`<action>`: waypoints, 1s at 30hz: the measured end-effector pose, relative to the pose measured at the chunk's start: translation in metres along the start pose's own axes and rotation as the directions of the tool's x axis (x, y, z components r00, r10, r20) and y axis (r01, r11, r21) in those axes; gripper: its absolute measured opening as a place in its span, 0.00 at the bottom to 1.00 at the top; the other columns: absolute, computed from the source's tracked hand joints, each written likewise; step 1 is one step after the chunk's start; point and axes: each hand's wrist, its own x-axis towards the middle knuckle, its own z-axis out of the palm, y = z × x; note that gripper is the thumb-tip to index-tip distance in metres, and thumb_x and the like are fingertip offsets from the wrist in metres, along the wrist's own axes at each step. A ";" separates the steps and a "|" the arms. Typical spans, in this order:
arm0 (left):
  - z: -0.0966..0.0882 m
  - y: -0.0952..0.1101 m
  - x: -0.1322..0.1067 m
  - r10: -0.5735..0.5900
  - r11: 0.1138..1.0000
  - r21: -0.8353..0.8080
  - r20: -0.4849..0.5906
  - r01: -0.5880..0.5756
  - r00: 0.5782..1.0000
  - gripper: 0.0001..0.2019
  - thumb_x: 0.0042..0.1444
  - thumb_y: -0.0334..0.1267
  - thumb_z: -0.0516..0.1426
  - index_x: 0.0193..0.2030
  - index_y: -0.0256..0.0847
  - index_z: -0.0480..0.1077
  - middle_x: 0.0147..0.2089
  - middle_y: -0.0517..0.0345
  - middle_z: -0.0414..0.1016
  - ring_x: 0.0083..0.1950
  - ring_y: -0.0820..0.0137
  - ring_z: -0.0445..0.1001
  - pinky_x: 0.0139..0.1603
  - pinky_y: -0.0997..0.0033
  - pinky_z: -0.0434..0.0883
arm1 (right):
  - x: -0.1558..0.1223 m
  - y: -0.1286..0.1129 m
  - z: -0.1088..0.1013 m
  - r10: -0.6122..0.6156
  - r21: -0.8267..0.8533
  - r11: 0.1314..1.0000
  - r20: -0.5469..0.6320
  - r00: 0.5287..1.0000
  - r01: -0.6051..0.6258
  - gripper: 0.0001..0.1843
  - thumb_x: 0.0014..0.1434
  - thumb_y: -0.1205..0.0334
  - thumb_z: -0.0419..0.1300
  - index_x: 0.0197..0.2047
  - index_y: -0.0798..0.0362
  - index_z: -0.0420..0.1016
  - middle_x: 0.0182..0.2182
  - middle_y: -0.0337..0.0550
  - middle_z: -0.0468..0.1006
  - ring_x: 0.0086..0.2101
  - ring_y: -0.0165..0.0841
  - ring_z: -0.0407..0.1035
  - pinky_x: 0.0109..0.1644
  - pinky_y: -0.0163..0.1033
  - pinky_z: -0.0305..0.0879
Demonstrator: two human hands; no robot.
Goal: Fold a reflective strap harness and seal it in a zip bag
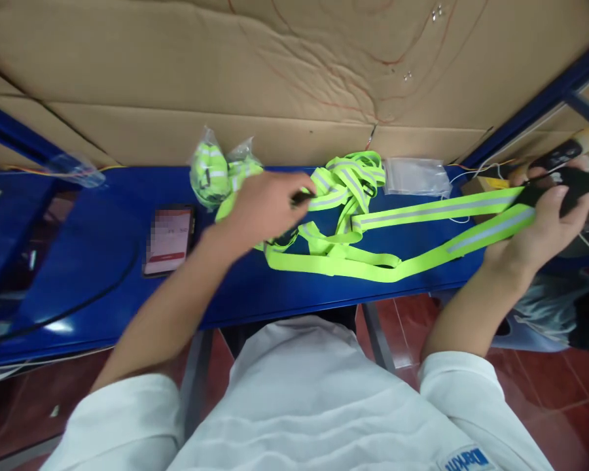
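Note:
A neon yellow reflective strap harness (353, 222) lies spread across the blue table (103, 261). My left hand (262, 206) is closed in a pinch on a small black buckle at the tangled end of the harness. My right hand (550, 219) grips the black end of two long straps, pulled out taut to the right past the table's edge.
Two bagged, folded neon harnesses (216, 171) sit at the back of the table. A phone (169, 241) lies flat on the left. An empty clear plastic bag (415, 175) lies behind the straps. A cardboard sheet (275, 78) forms the back wall. A black cable (93, 297) curves across the left.

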 end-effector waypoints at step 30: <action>0.053 -0.041 0.005 -0.214 0.957 -0.162 0.162 0.240 0.963 0.12 0.66 0.48 0.58 0.47 0.42 0.75 0.45 0.55 0.84 0.46 0.64 0.81 0.52 0.62 0.72 | -0.012 0.074 -0.086 0.090 -0.089 0.987 -0.376 0.922 -0.133 0.20 0.74 0.66 0.43 0.56 0.39 0.72 0.41 0.41 0.75 0.45 0.34 0.79 0.58 0.48 0.74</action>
